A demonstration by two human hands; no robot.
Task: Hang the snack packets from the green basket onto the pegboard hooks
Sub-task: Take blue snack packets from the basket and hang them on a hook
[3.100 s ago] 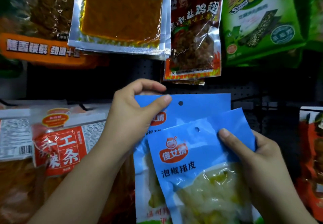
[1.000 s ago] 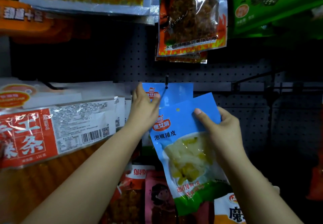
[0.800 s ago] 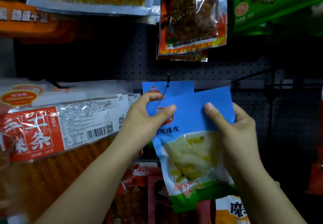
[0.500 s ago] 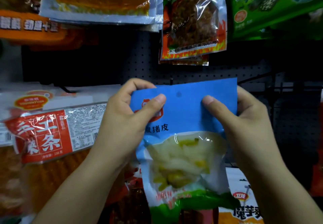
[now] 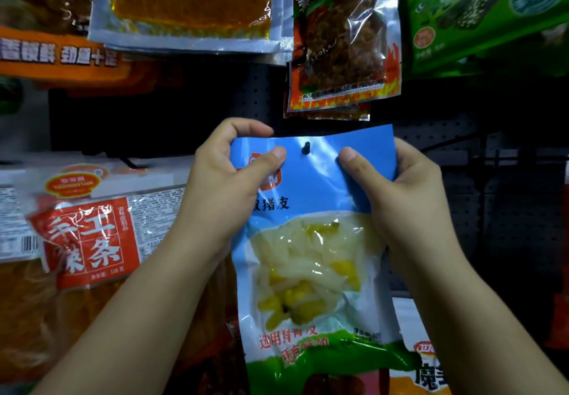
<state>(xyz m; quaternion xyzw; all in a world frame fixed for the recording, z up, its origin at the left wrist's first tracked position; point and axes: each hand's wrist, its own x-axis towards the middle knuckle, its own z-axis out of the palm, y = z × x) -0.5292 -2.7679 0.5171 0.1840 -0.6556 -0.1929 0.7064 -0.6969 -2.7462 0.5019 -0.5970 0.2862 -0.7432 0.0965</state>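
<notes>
- We hold the shiny blue plastic snack packet with white and yellow food inside [image 5: 311, 240] up in front of the dark pegboard with tiny holes [image 5: 252, 96]
- Our left hand [image 5: 224, 185] pinches the top left corner, thumb in front and fingers curled behind
- Our right hand [image 5: 403, 191] pinches the top right corner the same way
- The tip of the thin dark metal hook [image 5: 305, 148] pokes out through the little hole near the top of the packet
- We think the packet is light and floppy, and the blue film looks slippery
- The flat top strip is the best place to hold, because the food part looks squishy and would bend
- The hole could tear if we pull hard, so we should push gently
- Around us hang other packets: a red and orange one with flames [image 5: 341, 46] just above, a red and white one [image 5: 86, 234] to the left, a green one [image 5: 486, 9] up to the right
- We cannot see the green basket
</notes>
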